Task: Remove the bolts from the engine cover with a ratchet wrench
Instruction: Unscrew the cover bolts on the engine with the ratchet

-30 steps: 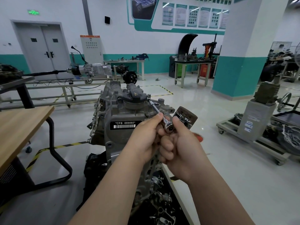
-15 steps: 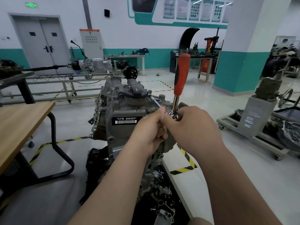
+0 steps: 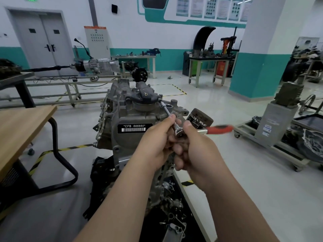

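to your left you have a wooden table [image 3: 21,123] on a bent black tube leg. past it, a grey double door [image 3: 43,41] sits in the far wall, with a white control cabinet [image 3: 97,42] just to its right. a gearbox [image 3: 97,64] lies on a long metal rack [image 3: 70,84] in front of them. yellow-black floor tape [image 3: 176,88] marks the floor ahead of you. on your right, a white and teal pillar [image 3: 262,49] rises behind a wheeled cart [image 3: 279,151] carrying a grey block [image 3: 275,126].

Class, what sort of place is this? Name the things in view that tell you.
Most likely a car-mechanics training workshop. A bare engine stands in the open floor, a gearbox is mounted on a rack, and the posters on the wall look like teaching charts.
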`<action>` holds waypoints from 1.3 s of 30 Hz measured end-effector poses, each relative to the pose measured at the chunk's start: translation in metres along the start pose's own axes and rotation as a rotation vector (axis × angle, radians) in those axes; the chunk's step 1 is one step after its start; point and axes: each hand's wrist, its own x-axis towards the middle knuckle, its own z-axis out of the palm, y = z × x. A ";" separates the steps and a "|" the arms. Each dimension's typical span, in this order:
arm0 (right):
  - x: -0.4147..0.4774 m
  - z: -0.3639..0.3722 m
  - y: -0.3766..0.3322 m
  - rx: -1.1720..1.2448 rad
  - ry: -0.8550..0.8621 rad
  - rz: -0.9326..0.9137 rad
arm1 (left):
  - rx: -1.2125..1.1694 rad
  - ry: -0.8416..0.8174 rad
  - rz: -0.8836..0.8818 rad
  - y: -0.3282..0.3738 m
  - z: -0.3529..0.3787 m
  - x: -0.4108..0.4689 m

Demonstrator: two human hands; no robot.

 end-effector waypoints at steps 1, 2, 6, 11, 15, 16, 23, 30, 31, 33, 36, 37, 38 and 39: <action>0.000 0.002 0.000 0.194 -0.077 0.085 | 0.000 0.002 -0.014 0.001 0.000 -0.001; -0.001 0.003 0.000 0.385 -0.154 0.177 | -0.011 0.007 -0.026 0.003 0.001 -0.001; -0.005 0.004 0.001 0.848 -0.366 0.377 | 0.007 0.008 0.000 0.004 0.001 0.001; -0.009 0.009 0.003 1.035 -0.458 0.416 | 0.020 -0.026 -0.027 0.005 -0.003 -0.007; -0.007 0.013 0.003 0.801 -0.352 0.344 | 0.039 0.009 -0.030 0.009 -0.002 -0.009; -0.006 0.014 0.002 0.701 -0.291 0.304 | 0.040 0.015 -0.043 0.009 -0.001 -0.009; -0.003 -0.005 -0.011 -0.457 0.068 -0.182 | -0.008 -0.033 -0.001 0.005 0.002 -0.003; -0.007 -0.005 -0.030 -1.288 0.325 -0.516 | 0.025 0.045 -0.003 0.004 0.006 0.000; -0.007 -0.004 -0.030 -1.302 0.335 -0.540 | 0.038 0.052 -0.002 0.004 0.006 -0.001; -0.004 -0.007 -0.030 -1.264 0.316 -0.528 | 0.051 0.060 -0.002 0.004 0.006 -0.002; 0.000 -0.011 -0.024 -1.063 0.235 -0.444 | 0.050 0.055 -0.006 0.003 0.005 -0.004; 0.001 -0.011 -0.021 -1.002 0.219 -0.430 | 0.054 0.047 -0.006 0.003 0.004 -0.004; 0.001 -0.012 -0.019 -0.952 0.204 -0.421 | 0.054 0.036 -0.007 0.002 0.004 -0.004; 0.002 -0.012 -0.018 -0.900 0.189 -0.407 | 0.050 0.030 -0.009 0.003 0.003 -0.004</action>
